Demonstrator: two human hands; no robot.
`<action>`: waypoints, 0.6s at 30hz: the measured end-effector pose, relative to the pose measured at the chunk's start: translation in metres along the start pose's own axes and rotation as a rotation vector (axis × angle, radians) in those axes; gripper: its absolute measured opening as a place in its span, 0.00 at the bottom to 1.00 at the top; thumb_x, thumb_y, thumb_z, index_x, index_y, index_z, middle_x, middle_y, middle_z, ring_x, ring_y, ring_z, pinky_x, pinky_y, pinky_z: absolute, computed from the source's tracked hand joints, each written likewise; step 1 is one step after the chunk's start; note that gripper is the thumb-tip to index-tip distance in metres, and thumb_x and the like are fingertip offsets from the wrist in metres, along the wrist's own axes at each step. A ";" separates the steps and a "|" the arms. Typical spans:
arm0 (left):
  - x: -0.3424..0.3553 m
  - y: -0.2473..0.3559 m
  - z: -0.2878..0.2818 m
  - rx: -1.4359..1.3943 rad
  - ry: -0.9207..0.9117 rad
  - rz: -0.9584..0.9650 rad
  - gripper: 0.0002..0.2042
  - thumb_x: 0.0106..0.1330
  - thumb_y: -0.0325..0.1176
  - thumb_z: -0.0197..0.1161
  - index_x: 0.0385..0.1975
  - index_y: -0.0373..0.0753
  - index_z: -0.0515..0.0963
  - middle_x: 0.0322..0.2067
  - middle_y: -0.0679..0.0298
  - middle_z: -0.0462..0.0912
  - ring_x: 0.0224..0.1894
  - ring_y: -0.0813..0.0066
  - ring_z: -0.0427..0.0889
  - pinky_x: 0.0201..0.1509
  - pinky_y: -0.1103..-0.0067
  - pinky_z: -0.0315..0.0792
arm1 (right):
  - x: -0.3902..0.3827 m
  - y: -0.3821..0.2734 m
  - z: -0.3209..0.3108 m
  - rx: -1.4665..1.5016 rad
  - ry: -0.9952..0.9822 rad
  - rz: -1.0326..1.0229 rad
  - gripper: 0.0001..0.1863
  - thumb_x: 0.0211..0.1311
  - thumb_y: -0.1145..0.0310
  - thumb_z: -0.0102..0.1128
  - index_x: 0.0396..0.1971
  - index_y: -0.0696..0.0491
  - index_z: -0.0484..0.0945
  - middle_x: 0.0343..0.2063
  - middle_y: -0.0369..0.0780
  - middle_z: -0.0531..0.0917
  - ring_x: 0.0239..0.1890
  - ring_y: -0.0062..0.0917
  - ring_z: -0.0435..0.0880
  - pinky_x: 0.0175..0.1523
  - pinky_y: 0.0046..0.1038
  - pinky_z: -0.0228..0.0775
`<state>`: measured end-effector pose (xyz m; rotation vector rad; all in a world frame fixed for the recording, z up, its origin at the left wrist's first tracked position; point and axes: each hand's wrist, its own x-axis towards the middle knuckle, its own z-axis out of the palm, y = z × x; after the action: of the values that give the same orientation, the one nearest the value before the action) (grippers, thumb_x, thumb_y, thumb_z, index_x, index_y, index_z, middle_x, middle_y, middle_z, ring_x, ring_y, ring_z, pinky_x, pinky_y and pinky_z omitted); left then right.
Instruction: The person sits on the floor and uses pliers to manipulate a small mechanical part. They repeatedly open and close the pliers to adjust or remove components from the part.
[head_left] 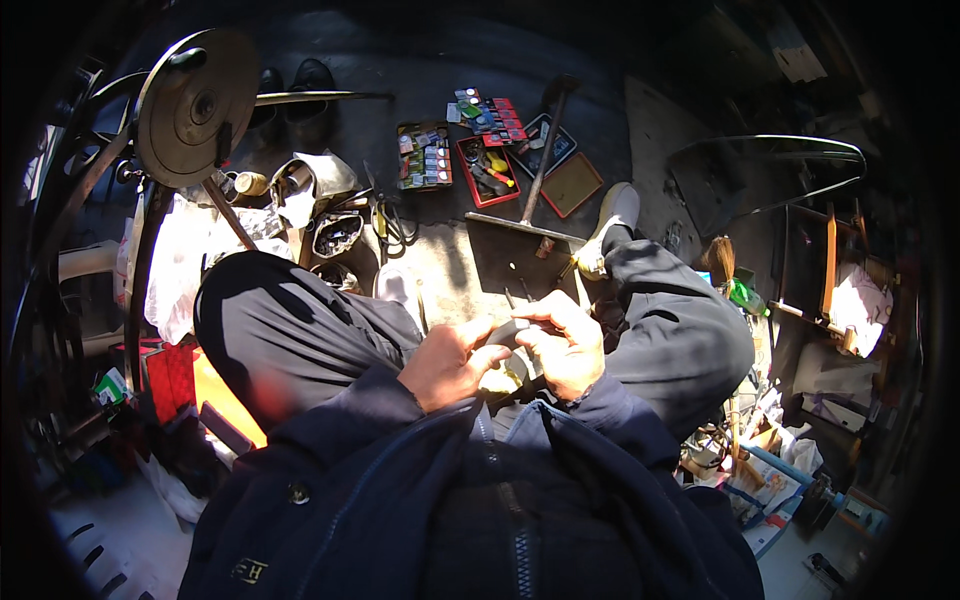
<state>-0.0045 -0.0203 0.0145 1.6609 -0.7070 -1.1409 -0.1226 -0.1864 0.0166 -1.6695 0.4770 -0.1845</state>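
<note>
Both hands meet over my lap, between my bent knees. My left hand [450, 364] is closed, its thumb and fingers pinching a small grey piece [511, 331]. My right hand [568, 346] is closed as well, with fingertips and thumb on the other side of that same piece. Its exact kind cannot be made out. Thin dark tips [511, 298] stick up just beyond the fingers; what they belong to is hidden. Under the hands shows a pale yellowish thing [500, 380], partly covered by them.
Ahead on the floor are a red tray [463, 170] of tools, boxes of small packets [425, 168] and a long-handled metal tool [540, 180]. A round metal wheel [160, 120] on a stand rises at left, near bags [180, 262]. A green bottle [746, 297] lies at right.
</note>
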 end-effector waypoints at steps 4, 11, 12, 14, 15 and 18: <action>0.003 -0.004 0.003 -0.019 0.035 0.064 0.15 0.67 0.30 0.65 0.53 0.37 0.80 0.29 0.50 0.85 0.28 0.62 0.84 0.36 0.71 0.75 | -0.001 0.000 0.001 -0.096 0.025 -0.022 0.12 0.57 0.86 0.60 0.42 0.63 0.82 0.34 0.38 0.81 0.39 0.22 0.85 0.46 0.22 0.77; 0.006 -0.019 0.011 -0.105 0.056 0.063 0.16 0.67 0.26 0.65 0.54 0.34 0.78 0.35 0.50 0.86 0.34 0.63 0.86 0.41 0.72 0.77 | 0.002 -0.003 0.003 -0.059 0.072 -0.011 0.11 0.59 0.84 0.61 0.42 0.62 0.83 0.34 0.38 0.84 0.38 0.21 0.86 0.47 0.22 0.78; 0.007 -0.020 0.014 -0.175 0.045 0.072 0.17 0.67 0.26 0.65 0.55 0.34 0.78 0.36 0.50 0.86 0.35 0.63 0.86 0.42 0.73 0.77 | 0.002 -0.003 0.002 -0.064 0.074 0.024 0.11 0.59 0.84 0.62 0.42 0.61 0.83 0.34 0.39 0.85 0.39 0.21 0.86 0.47 0.22 0.78; 0.009 -0.023 0.016 -0.265 0.013 0.082 0.17 0.68 0.25 0.64 0.56 0.33 0.76 0.38 0.51 0.86 0.37 0.65 0.86 0.43 0.73 0.77 | 0.003 -0.002 0.001 -0.055 0.073 0.086 0.11 0.60 0.83 0.62 0.43 0.61 0.83 0.35 0.39 0.87 0.39 0.21 0.86 0.48 0.22 0.78; 0.009 -0.023 0.016 -0.284 -0.007 0.084 0.18 0.68 0.25 0.64 0.57 0.33 0.75 0.39 0.52 0.86 0.38 0.66 0.86 0.44 0.73 0.77 | 0.003 -0.001 0.000 -0.042 0.070 0.112 0.11 0.60 0.82 0.62 0.43 0.61 0.83 0.36 0.39 0.87 0.40 0.21 0.86 0.48 0.22 0.78; 0.009 -0.023 0.013 -0.357 -0.074 -0.001 0.18 0.70 0.23 0.61 0.59 0.32 0.74 0.41 0.55 0.86 0.40 0.70 0.85 0.45 0.73 0.78 | 0.004 -0.002 -0.002 0.093 0.058 0.219 0.12 0.61 0.80 0.64 0.45 0.60 0.83 0.38 0.39 0.88 0.40 0.20 0.86 0.49 0.22 0.78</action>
<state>-0.0142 -0.0243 -0.0109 1.3237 -0.5126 -1.2536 -0.1197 -0.1893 0.0181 -1.5121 0.6808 -0.0921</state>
